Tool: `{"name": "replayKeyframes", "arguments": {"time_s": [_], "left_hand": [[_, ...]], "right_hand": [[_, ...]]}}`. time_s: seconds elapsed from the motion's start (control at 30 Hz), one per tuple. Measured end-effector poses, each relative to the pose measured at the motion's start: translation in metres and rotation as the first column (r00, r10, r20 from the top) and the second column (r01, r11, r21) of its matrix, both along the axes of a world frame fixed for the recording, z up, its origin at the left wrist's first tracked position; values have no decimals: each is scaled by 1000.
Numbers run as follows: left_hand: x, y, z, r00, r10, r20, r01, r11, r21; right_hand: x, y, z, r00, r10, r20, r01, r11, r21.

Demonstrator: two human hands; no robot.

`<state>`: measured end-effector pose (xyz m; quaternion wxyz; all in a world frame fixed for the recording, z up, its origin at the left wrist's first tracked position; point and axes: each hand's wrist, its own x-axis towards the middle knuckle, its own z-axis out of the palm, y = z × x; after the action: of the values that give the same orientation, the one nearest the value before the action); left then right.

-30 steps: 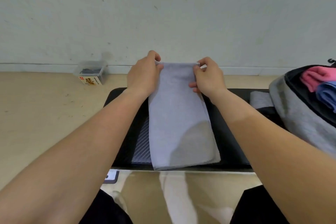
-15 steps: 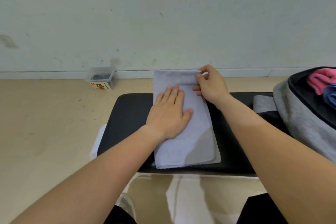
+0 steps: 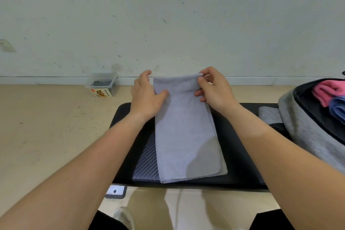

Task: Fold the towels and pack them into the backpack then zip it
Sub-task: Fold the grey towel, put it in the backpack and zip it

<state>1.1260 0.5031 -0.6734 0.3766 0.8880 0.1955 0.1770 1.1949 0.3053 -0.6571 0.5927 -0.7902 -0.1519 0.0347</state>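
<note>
From the head view, the left hand [image 3: 147, 97] grips the grey towel's [image 3: 186, 132] far left corner, thumb on top. The right hand [image 3: 214, 91] pinches its far right corner. The folded towel lies lengthwise on a black bench [image 3: 240, 155], over a patterned dark cloth [image 3: 147, 160]. To the right, the open grey backpack [image 3: 302, 123] holds a pink towel [image 3: 330, 89] and a blue towel [image 3: 338, 106]. A plastic box [image 3: 102, 85] sits on the floor by the wall.

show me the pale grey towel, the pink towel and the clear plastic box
pale grey folded towel [image 3: 184, 132]: head view, middle of its top layer
pink cloth towel [image 3: 329, 91]: head view, its upper fold
clear plastic box [image 3: 101, 93]: head view, its labelled front wall
</note>
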Motion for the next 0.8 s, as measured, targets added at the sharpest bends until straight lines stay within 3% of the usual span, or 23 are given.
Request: {"name": "replayKeyframes", "arguments": {"time_s": [0.1, 0.23, 0.33, 0.57, 0.8], "left_hand": [[7, 11, 10, 1000, -25, 4, 26, 971, -236], [-5, 15, 35, 982, -55, 181, 83, 985, -154], [-32, 8, 49, 973, -99, 210, 133, 979, -155], [-122, -17, 55, 948, -316, 46, 319, 943, -94], [-167, -37, 26, 850, -499, -168, 524, 835, 169]], "right_hand": [[-4, -6, 7, 998, 51, -36, -50, 998, 44], [-15, -16, 19, 997, 66, -32, -64, 997, 49], [-35, -28, 29, 998, 57, 26, -57, 998, 0], [-90, -71, 37, 964, 187, 188, -107, 923, -369], [-135, -108, 17, 928, 325, 181, -154, 778, -609]]}}
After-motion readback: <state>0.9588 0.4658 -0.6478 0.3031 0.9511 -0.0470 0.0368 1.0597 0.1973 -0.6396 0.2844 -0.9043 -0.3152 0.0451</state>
